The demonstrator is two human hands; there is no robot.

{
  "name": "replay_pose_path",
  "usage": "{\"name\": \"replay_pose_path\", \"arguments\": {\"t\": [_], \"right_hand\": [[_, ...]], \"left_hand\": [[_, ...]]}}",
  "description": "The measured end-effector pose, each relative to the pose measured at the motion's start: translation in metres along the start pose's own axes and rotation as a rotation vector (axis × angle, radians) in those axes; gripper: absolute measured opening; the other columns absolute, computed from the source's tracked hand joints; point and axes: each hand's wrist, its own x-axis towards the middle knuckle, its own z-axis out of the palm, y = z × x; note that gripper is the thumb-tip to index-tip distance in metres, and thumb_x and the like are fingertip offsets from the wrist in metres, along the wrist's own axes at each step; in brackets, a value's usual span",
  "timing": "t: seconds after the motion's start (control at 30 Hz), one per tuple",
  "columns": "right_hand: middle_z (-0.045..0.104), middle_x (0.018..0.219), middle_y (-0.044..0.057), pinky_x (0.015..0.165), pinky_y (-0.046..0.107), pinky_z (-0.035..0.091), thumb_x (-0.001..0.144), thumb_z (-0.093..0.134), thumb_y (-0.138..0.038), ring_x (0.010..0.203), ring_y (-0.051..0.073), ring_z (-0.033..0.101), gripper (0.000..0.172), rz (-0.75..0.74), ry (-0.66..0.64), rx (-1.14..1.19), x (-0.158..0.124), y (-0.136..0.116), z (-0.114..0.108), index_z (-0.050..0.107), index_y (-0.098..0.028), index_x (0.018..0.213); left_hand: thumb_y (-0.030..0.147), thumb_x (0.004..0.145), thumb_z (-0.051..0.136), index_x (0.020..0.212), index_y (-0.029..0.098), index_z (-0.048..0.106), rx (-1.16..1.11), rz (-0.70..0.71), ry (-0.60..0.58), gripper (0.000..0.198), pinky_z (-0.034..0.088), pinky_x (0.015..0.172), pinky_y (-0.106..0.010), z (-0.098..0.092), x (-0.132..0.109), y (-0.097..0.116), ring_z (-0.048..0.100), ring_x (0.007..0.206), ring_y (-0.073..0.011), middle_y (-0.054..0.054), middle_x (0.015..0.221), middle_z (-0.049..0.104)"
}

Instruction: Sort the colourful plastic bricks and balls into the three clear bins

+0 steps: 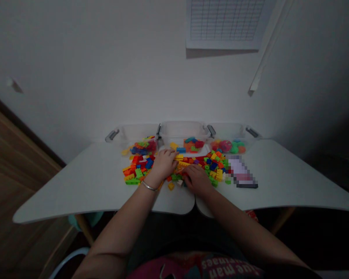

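Observation:
A spread heap of building bricks (138, 173) in red, yellow, green, blue and orange lies at the middle of the white table. My left hand (163, 163), with a bangle at the wrist, reaches into it from the left. Its bent fingers close at a yellow building brick (178, 157). My right hand (198, 179) lies low over the heap, just right of the left hand. The fingers are curled together, and what they hold, if anything, is hidden. A yellow brick (171, 186) and a whitish brick (180, 183) lie at the heap's near edge.
Along the wall stand three clear boxes with grey latches: left box (139, 131), middle box (183, 128) and right box (228, 130), each with coloured pieces. A pixelated flat device (251, 186) lies right of the heap. A seam divides the table (285, 174) at its front.

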Motion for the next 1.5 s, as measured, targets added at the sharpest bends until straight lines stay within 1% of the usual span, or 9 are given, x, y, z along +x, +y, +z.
{"name": "replay_pose_path", "arguments": {"t": [0.17, 0.3, 0.5, 0.87, 1.03, 1.13, 1.23, 1.37, 1.5], "right_hand": [[0.072, 0.098, 0.008, 0.095, 0.040, 0.048, 0.085, 0.057, -0.012, 0.099, 0.025, 0.062, 0.017, 0.004, -0.001, 0.009, 0.001, 0.000, -0.002, 0.065, -0.019, 0.098], [0.072, 0.099, 0.008, 0.095, 0.040, 0.047, 0.087, 0.055, -0.012, 0.100, 0.024, 0.062, 0.019, 0.017, -0.005, 0.030, 0.000, -0.001, -0.003, 0.066, -0.020, 0.099], [0.072, 0.099, 0.008, 0.097, 0.040, 0.047, 0.088, 0.056, -0.012, 0.100, 0.024, 0.061, 0.017, 0.021, -0.019, 0.020, 0.001, -0.003, -0.003, 0.066, -0.018, 0.100], [0.072, 0.102, 0.010, 0.097, 0.041, 0.046, 0.092, 0.054, -0.018, 0.103, 0.025, 0.061, 0.015, 0.030, -0.043, 0.027, 0.001, -0.001, -0.001, 0.067, -0.018, 0.100], [0.072, 0.101, 0.009, 0.097, 0.041, 0.046, 0.092, 0.054, -0.017, 0.102, 0.025, 0.061, 0.015, 0.021, -0.036, 0.030, 0.001, -0.002, -0.001, 0.066, -0.018, 0.100], [0.072, 0.101, 0.009, 0.097, 0.041, 0.046, 0.092, 0.054, -0.017, 0.101, 0.025, 0.061, 0.014, 0.021, -0.031, 0.027, 0.000, -0.001, -0.001, 0.066, -0.018, 0.098], [0.072, 0.100, 0.009, 0.097, 0.041, 0.046, 0.091, 0.054, -0.017, 0.100, 0.025, 0.061, 0.013, 0.017, -0.020, 0.034, 0.000, 0.000, 0.000, 0.066, -0.017, 0.097], [0.072, 0.101, 0.009, 0.096, 0.041, 0.047, 0.090, 0.054, -0.016, 0.100, 0.025, 0.062, 0.013, 0.011, -0.009, 0.039, -0.001, 0.001, 0.001, 0.066, -0.018, 0.097], [0.073, 0.101, 0.009, 0.096, 0.041, 0.047, 0.091, 0.055, -0.017, 0.100, 0.025, 0.062, 0.013, 0.008, -0.005, 0.032, 0.000, 0.000, 0.001, 0.066, -0.019, 0.097]], "left_hand": [[0.030, 0.093, 0.050, 0.140, 0.022, 0.049, -0.003, -0.058, -0.080, 0.048, 0.031, 0.114, -0.049, 0.009, -0.002, -0.004, 0.056, 0.125, -0.0264, -0.009, 0.139, 0.060], [0.032, 0.093, 0.050, 0.137, 0.021, 0.052, 0.003, -0.087, -0.116, 0.045, 0.031, 0.113, -0.049, 0.010, -0.001, -0.006, 0.059, 0.122, -0.0275, -0.011, 0.131, 0.066], [0.025, 0.092, 0.052, 0.129, 0.020, 0.058, -0.048, -0.131, -0.089, 0.038, 0.035, 0.110, -0.044, 0.015, 0.003, -0.007, 0.060, 0.121, -0.0256, -0.010, 0.129, 0.067], [0.029, 0.087, 0.063, 0.108, 0.019, 0.064, -0.088, -0.212, -0.074, 0.023, 0.046, 0.095, -0.039, 0.018, 0.008, -0.010, 0.064, 0.103, -0.0274, -0.010, 0.104, 0.072], [0.016, 0.082, 0.064, 0.096, 0.019, 0.064, -0.224, -0.170, 0.084, 0.014, 0.047, 0.095, -0.040, 0.018, 0.009, -0.011, 0.061, 0.104, -0.0267, -0.009, 0.102, 0.070], [0.011, 0.079, 0.063, 0.094, 0.019, 0.063, -0.390, -0.138, 0.210, 0.017, 0.047, 0.097, -0.041, 0.019, 0.013, -0.010, 0.060, 0.104, -0.0248, -0.008, 0.103, 0.068], [0.013, 0.078, 0.064, 0.097, 0.019, 0.061, -0.754, -0.150, 0.337, 0.020, 0.052, 0.089, -0.035, 0.022, 0.019, -0.006, 0.063, 0.093, -0.0185, -0.005, 0.099, 0.066], [0.027, 0.079, 0.068, 0.101, 0.020, 0.056, -1.264, -0.272, 0.515, 0.026, 0.055, 0.071, -0.026, 0.019, 0.029, -0.004, 0.062, 0.071, -0.0097, -0.001, 0.095, 0.063], [0.033, 0.078, 0.070, 0.101, 0.021, 0.053, -1.527, -0.392, 0.646, 0.030, 0.056, 0.072, -0.025, 0.008, 0.042, -0.011, 0.063, 0.070, -0.0073, 0.000, 0.097, 0.061]]}}
